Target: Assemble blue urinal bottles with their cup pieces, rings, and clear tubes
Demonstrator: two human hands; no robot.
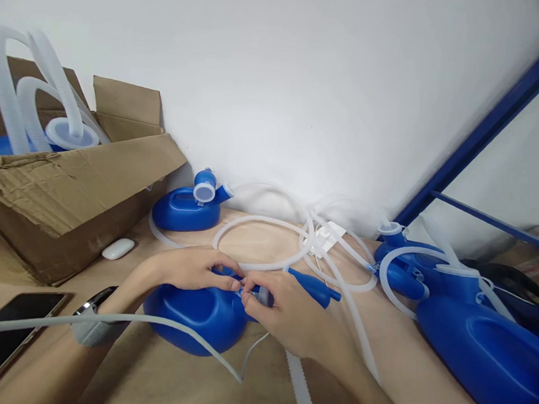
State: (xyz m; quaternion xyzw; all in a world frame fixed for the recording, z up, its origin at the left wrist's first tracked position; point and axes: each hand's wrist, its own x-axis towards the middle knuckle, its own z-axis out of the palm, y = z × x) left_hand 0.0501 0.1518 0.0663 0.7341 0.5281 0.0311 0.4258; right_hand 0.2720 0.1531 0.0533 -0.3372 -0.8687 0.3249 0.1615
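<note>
A blue plastic urinal bottle (pixel 195 320) with a moulded handle lies on the table, its neck pointing right under both hands. My left hand (pixel 194 269) reaches over it, thumb and index finger pinched together at the neck. From the other side my right hand (pixel 289 309) pinches at the same spot, its fingertips touching those of the left. Between the fingers is a small clear or whitish piece, too hidden to name. A greyish round part shows inside the curl of my right hand. Just behind that hand lies a blue funnel-shaped piece (pixel 312 287) with a narrow spout.
An open cardboard box (pixel 78 193) with ridged hoses stands left. A phone (pixel 6 343) and white case (pixel 118 248) lie nearby. Clear tubing (pixel 264 267) loops behind my hands. More blue bottles (pixel 187 211) stand at the back and right (pixel 486 356). A white cable crosses the front.
</note>
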